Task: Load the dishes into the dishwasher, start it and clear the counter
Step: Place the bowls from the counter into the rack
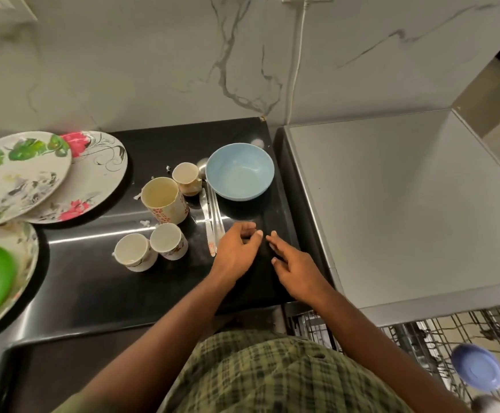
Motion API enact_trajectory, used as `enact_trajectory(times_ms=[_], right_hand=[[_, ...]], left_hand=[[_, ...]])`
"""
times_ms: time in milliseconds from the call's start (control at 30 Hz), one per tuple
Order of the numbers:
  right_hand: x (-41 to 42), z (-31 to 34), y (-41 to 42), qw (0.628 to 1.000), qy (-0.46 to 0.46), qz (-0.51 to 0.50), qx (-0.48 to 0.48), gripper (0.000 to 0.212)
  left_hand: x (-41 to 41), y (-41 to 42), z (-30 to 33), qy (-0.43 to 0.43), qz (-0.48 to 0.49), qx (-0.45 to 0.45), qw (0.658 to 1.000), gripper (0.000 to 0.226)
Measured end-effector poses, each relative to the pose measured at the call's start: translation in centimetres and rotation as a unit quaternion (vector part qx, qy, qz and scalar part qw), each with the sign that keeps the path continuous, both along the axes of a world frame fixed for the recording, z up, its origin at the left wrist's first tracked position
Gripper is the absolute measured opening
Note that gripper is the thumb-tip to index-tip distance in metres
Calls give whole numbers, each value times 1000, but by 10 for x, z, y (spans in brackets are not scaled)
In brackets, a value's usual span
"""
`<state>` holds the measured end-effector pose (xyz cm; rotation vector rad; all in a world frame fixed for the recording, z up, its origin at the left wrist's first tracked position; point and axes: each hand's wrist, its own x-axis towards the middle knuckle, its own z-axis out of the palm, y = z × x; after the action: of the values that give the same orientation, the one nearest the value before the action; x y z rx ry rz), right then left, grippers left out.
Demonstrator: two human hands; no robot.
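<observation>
At the lower right of the frame we see the dishwasher rack pulled out, with a blue bowl lying in it. Above centre, our left hand hovers over the black bench with its fingers curled loosely inward, gripping nothing. Our right hand is just beside it, fingers spread and empty. The spoons lie right at the left hand's fingertips, their handles pointing toward us. Left of them stand two small cups, then a taller mug and another cup. Beyond the spoons sits the light blue bowl. Floral plates are stacked at the far left.
</observation>
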<state>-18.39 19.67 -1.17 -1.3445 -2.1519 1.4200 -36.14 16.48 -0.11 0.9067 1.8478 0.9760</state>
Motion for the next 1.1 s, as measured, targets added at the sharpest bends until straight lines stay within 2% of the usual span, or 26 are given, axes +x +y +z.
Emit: enact_trajectory(times_ms=[200, 300, 467, 600, 700, 800, 967, 1033, 1100], right_hand=[[1, 0, -3, 1000, 9, 2, -14, 60], [0, -1, -5, 1000, 15, 5, -18, 61], [2, -2, -10, 997, 46, 5, -56, 65], [6, -2, -13, 997, 52, 12, -51, 60], [9, -5, -15, 998, 47, 21, -39, 56], [12, -7, -15, 997, 60, 17, -46, 54], [18, -10, -18, 993, 93, 1, -68, 50], [22, -6, -20, 984, 143, -46, -96, 44], [30, 3, -21, 937, 259, -188, -142, 36]], left_hand=[[4, 16, -3, -73, 52, -6, 996, 26], [3, 26, -4, -121, 78, -16, 989, 30], [-10, 54, 8, -277, 183, -31, 943, 48], [-17, 69, 11, -331, 206, -40, 920, 64], [-18, 81, 13, -331, 225, -23, 916, 55], [-14, 85, 19, -324, 232, -7, 917, 57], [7, 61, 25, -300, 157, -3, 941, 45], [19, 49, 25, -291, 118, -2, 950, 37], [34, 40, 26, -275, 72, -19, 958, 34]])
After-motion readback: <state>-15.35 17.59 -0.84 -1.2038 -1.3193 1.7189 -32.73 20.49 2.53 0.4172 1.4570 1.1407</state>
